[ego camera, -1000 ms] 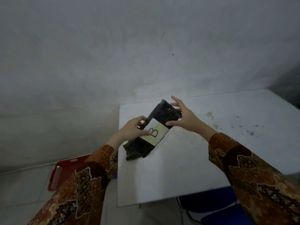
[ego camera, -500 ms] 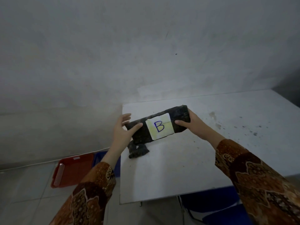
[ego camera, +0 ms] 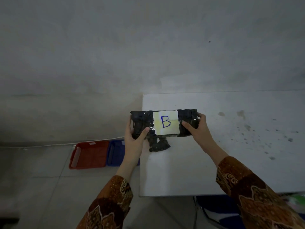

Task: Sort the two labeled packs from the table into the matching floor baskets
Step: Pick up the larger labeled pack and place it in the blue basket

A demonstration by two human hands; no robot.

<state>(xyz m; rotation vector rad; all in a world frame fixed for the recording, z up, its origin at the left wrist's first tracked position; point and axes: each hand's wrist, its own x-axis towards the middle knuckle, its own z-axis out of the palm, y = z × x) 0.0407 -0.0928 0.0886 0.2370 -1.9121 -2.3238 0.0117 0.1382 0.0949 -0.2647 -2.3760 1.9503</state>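
Note:
A black pack with a pale label reading "B" is held level above the left end of the white table. My left hand grips its left end and my right hand grips its right end. A second black pack lies on the table just under the first one; most of it is hidden and no label shows. On the floor to the left sit a red basket and a blue basket, side by side; my left forearm covers part of the blue one.
A grey wall rises behind the table and baskets. The table's right half is speckled with dark stains. A blue chair stands under the table's near edge. Tiled floor spreads out left of the table.
The "B" pack has been turned from a slant to level, lifted and faced to the camera. My left hand shifted onto its left end. The view has swung left, showing both baskets.

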